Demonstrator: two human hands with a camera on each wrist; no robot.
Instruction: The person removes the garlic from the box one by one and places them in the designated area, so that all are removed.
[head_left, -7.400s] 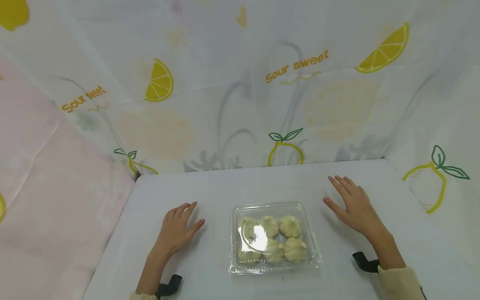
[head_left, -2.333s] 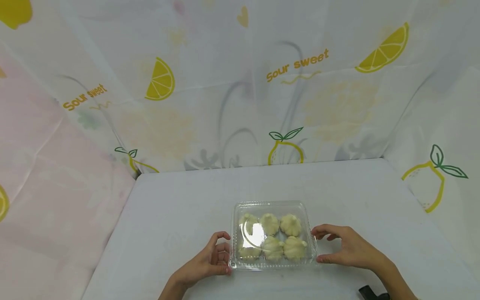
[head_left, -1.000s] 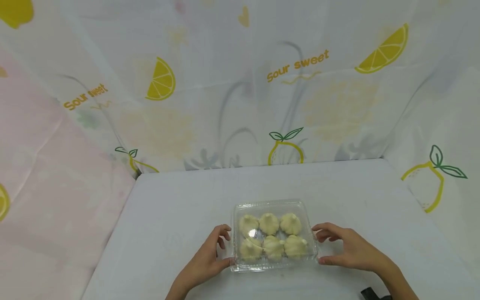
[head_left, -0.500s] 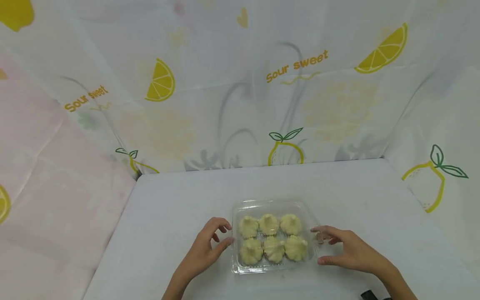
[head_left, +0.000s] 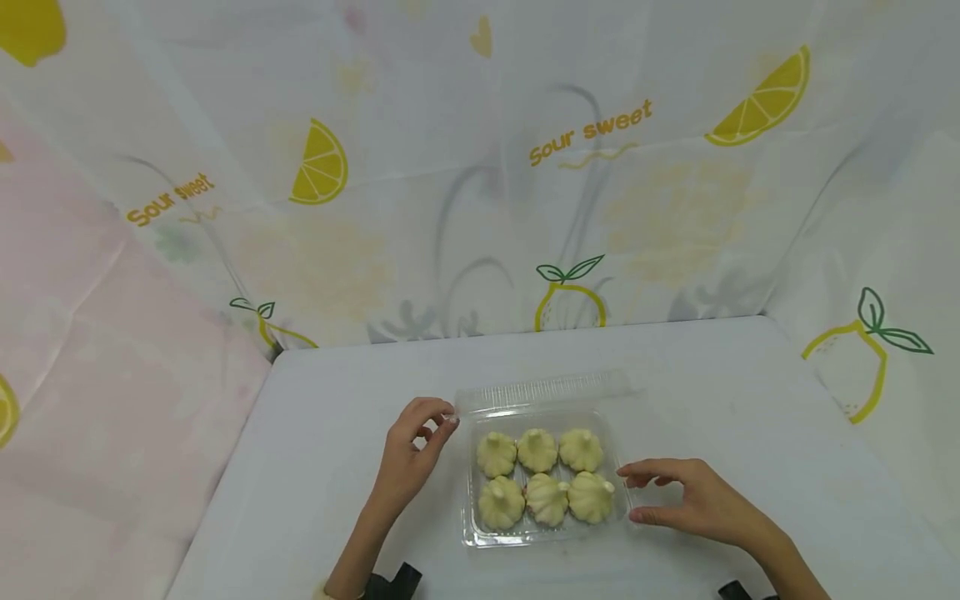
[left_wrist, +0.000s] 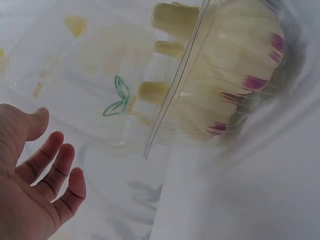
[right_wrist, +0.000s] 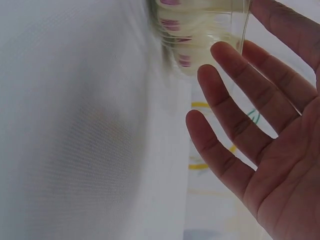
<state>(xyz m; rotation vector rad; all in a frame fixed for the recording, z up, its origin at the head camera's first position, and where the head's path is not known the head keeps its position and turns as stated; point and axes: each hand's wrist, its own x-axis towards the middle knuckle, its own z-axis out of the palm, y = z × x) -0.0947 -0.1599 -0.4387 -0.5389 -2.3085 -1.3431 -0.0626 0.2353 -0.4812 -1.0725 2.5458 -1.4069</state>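
A clear plastic clamshell box holds several pale garlic bulbs in two rows. Its clear lid is swung up and back, away from the base. With thumb and forefinger my left hand pinches the lid's left corner. At the box's right side, my right hand has its fingertips and thumb against the rim, with the fingers loosely extended. Purple streaks show on the garlic bulbs through the box wall in the left wrist view.
The box stands on a white-covered table. Behind it hangs a white cloth printed with lemons and words, and a pinkish cloth hangs at the left. A black wrist mount sits at my left wrist.
My left hand has moved from beside the box up and back, and the lid has gone from lying over the garlic bulbs to raised. My right hand stays at the right edge.
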